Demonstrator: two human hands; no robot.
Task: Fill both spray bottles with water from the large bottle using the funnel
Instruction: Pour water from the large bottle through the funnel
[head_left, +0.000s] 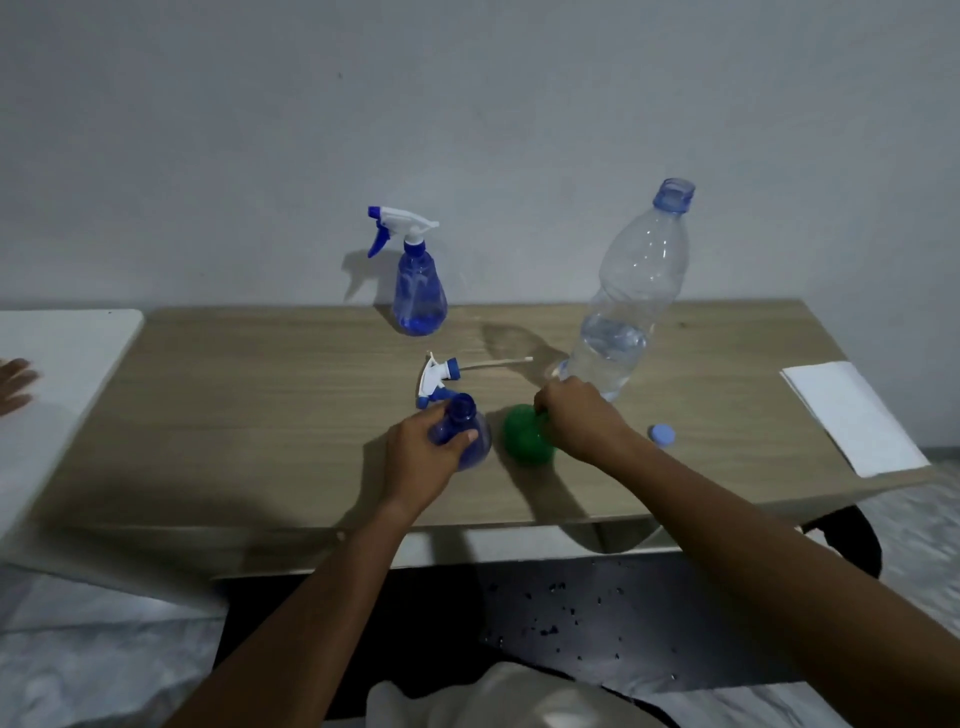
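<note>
Item 1. The open spray bottle (462, 434) stands on the bench (260, 415), near the front edge at centre. Its long axis is upright and its bare neck points up toward the camera. The left hand (415, 452) is wrapped round its shoulder, with the thumb on the near side and the fingers curled behind.

Item 2. The funnel (522, 439), green, sits on the bench just beside that bottle, on its right and apart from it. The right hand (576, 415) grips the funnel's top with curled fingers. The hand covers the spout, so its direction cannot be told.

Item 3. The large bottle (628, 301) stands uncapped just behind the right hand. Its long axis is upright, leaning up and to the right in this wide view, with the mouth uppermost. Water fills only its lower part.

Item 4. The loose spray head (436, 376) lies flat just behind the open spray bottle. Its dip tube runs along the bench and points right toward the base of the large bottle.

Item 5. The second spray bottle (420, 293) stands upright at the back edge with its trigger head fitted and the nozzle pointing left. A little blue-tinted liquid shows at its base.

Item 6. A blue cap (663, 434) lies to the right of the right forearm. A white paper sheet (852, 415) lies at the right end of the bench. Another person's hand (15, 384) rests on a white surface (78, 343) at the left.
</note>
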